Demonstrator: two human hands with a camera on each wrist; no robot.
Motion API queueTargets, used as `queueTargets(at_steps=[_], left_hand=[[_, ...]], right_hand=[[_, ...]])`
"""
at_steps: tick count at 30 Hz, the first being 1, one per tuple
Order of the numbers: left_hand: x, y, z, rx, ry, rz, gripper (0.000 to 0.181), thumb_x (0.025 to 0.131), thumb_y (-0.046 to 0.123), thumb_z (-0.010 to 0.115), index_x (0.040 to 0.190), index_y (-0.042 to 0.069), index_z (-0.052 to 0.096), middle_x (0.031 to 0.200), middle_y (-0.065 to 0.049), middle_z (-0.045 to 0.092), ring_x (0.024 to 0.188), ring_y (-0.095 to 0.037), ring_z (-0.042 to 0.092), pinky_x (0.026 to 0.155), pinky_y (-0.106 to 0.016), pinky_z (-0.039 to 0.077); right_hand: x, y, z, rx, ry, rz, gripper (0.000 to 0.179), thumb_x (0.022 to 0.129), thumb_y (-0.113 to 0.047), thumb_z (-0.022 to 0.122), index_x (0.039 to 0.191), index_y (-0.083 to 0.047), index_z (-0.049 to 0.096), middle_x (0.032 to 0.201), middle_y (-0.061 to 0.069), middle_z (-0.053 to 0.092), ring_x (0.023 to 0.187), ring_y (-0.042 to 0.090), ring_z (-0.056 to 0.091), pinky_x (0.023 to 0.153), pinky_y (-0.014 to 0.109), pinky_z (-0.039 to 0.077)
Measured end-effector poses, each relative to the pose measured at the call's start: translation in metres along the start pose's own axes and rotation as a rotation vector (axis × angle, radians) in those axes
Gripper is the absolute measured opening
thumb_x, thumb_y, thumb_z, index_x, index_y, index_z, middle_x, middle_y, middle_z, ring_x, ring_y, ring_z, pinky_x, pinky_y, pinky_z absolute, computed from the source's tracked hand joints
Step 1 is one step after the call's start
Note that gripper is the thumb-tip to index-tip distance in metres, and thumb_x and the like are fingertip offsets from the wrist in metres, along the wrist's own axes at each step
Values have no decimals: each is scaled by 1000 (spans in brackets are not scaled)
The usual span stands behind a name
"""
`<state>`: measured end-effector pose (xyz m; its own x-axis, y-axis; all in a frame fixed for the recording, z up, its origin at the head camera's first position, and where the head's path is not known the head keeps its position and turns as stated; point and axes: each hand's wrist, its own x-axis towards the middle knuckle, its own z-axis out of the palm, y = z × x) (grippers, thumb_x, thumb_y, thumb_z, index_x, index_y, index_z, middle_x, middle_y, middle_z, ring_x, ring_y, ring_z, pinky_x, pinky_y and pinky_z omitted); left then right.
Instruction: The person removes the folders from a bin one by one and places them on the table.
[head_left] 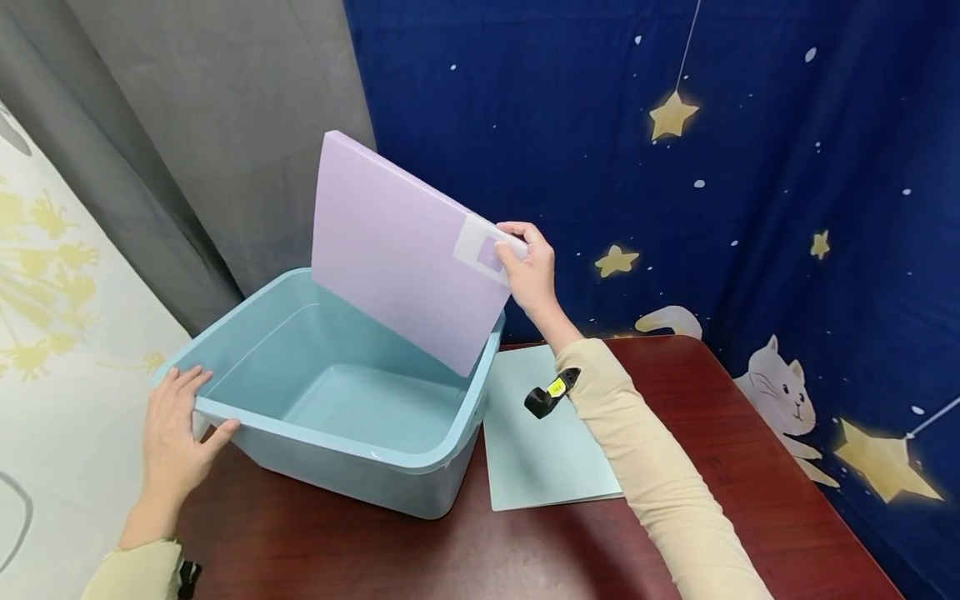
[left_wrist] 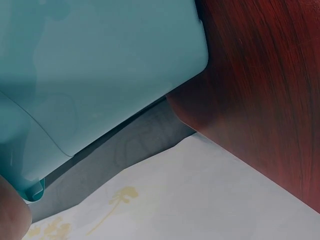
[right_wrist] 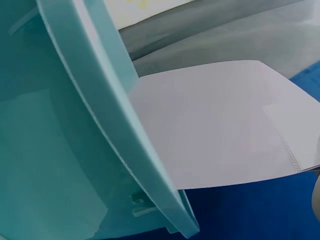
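My right hand (head_left: pixel 529 268) pinches a lilac folder (head_left: pixel 405 250) by its spine end, thumb over the clear label pocket (head_left: pixel 480 248). Tilted, the folder stands partly inside a light blue plastic tub (head_left: pixel 352 454), its lower corner below the rim at the right. In the right wrist view the folder (right_wrist: pixel 210 125) shows behind the tub's rim (right_wrist: pixel 107 95). At the tub's near left corner, my left hand (head_left: pixel 176 433) grips the rim, fingers over the top and thumb along the front. The left wrist view shows the tub's outer wall (left_wrist: pixel 100 65) and a bit of that hand (left_wrist: pixel 12 212).
A pale mint folder (head_left: pixel 543 450) lies flat on the dark red wooden table (head_left: pixel 705 467), right of the tub and beneath my right forearm. Behind the table hang a grey curtain (head_left: pixel 202 108) and a blue star-print curtain (head_left: pixel 570 125). White patterned cloth (head_left: pixel 67 400) borders the left.
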<state>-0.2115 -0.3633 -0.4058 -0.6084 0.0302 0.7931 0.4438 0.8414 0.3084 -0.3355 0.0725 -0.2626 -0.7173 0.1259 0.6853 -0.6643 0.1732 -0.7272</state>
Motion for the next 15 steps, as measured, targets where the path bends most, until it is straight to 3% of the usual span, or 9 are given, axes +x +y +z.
queueTargets(at_steps=[5,15], left_hand=[[-1,0,0,5,-2,-2,90,74,66,55,123,-9,48,125,-32,45,132,-41,26,113,-44,9],[0,0,-1,-2,11,-1,92,73,68,54,122,-10,48,124,-33,45,131,-42,26,113,-44,9]], right_hand=[[-4,-21,-9,42,58,26,24,82,4,55,105,10,59,104,22,59,80,12,53,67,19,44],[3,-29,-23,114,145,-18,24,81,6,54,104,11,58,101,20,59,79,8,53,66,20,46]])
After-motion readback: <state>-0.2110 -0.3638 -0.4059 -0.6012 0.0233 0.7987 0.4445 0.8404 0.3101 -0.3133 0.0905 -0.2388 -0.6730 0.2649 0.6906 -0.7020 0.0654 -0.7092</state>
